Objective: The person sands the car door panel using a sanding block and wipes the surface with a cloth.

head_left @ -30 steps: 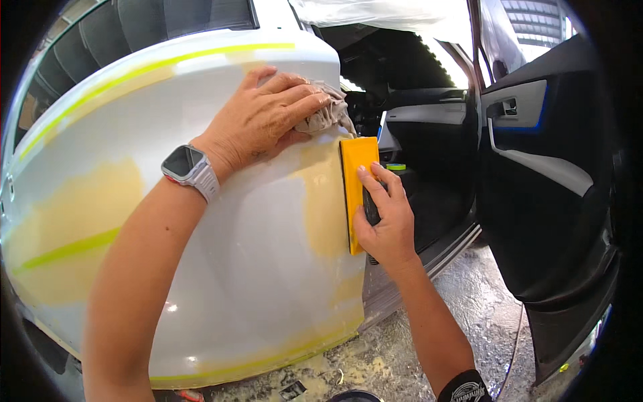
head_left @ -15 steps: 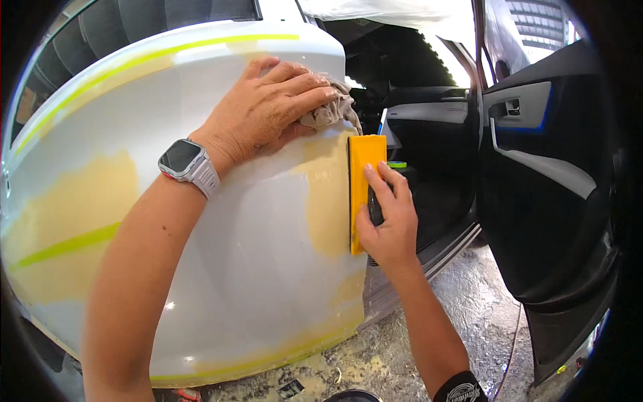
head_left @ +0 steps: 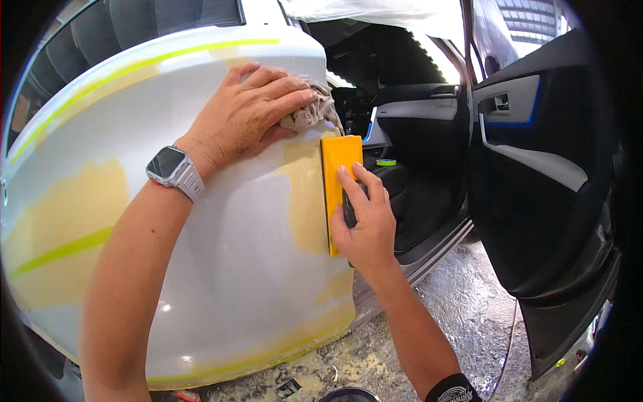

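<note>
- Holding a yellow sanding block (head_left: 340,191) flat against the white car panel (head_left: 228,268), the right hand (head_left: 365,224) sat just right of centre in the frame, its fingers spread over the block's right half and dark back grip, clamped on it.
- The block's long axis ran top to bottom, upright along the panel's right edge beside the open door gap; its left edge lay on a patch of tan filler (head_left: 308,201), which stretched from the frame's middle downward.
- The block lay directly under the right hand's fingers and up-left of its palm; the forearm came in from the lower edge.
- The left hand (head_left: 251,110), in the upper middle of the frame, pressed down on a crumpled grey rag (head_left: 311,110), fingers closed over it, just above the block's top end but not touching it.
- A wrist watch (head_left: 173,171) sat on the left wrist.
- The right hand was the nearer one to the block; the left was apart from it, above.
- At the left of the frame, another filler patch (head_left: 74,214) crossed by yellow-green tape (head_left: 63,251) lay well apart from both hands.
</note>
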The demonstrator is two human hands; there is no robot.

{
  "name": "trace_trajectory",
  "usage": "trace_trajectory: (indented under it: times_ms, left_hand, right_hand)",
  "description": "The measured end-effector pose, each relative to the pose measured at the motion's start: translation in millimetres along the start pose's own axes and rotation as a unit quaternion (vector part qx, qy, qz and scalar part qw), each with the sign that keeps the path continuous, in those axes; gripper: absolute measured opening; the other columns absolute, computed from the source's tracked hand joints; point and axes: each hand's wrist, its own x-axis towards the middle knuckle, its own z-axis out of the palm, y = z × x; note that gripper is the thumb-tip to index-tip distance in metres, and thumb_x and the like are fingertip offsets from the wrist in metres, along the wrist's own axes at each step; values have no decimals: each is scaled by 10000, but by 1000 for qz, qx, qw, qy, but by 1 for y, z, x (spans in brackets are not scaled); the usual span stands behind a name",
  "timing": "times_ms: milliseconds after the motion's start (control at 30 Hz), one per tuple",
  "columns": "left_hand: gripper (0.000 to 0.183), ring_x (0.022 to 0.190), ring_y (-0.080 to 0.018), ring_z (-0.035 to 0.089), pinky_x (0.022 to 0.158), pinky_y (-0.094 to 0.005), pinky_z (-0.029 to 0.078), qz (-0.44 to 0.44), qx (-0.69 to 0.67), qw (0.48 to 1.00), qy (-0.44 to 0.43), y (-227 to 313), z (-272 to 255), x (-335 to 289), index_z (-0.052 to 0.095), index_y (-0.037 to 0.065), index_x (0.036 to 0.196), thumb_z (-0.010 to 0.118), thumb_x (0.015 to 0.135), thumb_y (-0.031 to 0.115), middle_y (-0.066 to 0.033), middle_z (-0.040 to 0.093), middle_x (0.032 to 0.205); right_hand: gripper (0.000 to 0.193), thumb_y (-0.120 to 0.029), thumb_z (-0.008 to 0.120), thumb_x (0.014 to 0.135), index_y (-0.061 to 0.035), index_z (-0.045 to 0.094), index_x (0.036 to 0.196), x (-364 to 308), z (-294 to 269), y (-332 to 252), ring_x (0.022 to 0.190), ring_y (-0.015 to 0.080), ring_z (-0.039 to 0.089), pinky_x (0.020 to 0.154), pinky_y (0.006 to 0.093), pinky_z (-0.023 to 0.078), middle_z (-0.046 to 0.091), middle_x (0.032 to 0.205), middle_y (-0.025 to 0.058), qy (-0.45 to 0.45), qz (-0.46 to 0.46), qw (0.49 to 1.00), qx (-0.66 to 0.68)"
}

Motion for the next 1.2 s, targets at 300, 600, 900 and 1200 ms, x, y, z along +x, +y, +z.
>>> trace_trajectory:
  times_ms: [300,600,900,1200]
  left_hand:
    - [635,1358,-221,514,1196,-484,305,-1,-22,1000,17,7,-3,17,560,223,1413,803,827,188,-6,604,1422]
    - [646,1338,-234,532,1183,-485,319,-4,-12,1000,6,4,-5,8,579,218,1381,821,786,153,-6,615,1397]
    - [672,1341,-230,528,1177,-474,323,-3,-8,1000,11,7,-2,14,572,220,1390,830,773,165,-1,606,1408]
    - [659,1343,-231,528,1174,-470,324,11,-6,999,30,4,-5,15,563,219,1403,818,797,175,-3,605,1421]
  right_hand:
    - [630,-115,729,775,-134,640,1399,-160,6,-25,992,365,624,798,447,563,574,1395,194,-76,17,996,-34]
    - [620,-52,693,809,-86,598,1421,-24,-7,12,1147,407,586,962,476,523,555,1388,192,-1,22,1000,11]
    - [611,-49,707,788,-77,618,1392,-54,-7,30,1177,417,583,975,475,516,556,1384,210,31,28,999,-4]
    - [629,-73,702,792,-67,604,1413,-118,-5,19,1169,415,580,1002,473,499,544,1382,238,-11,44,999,-9]
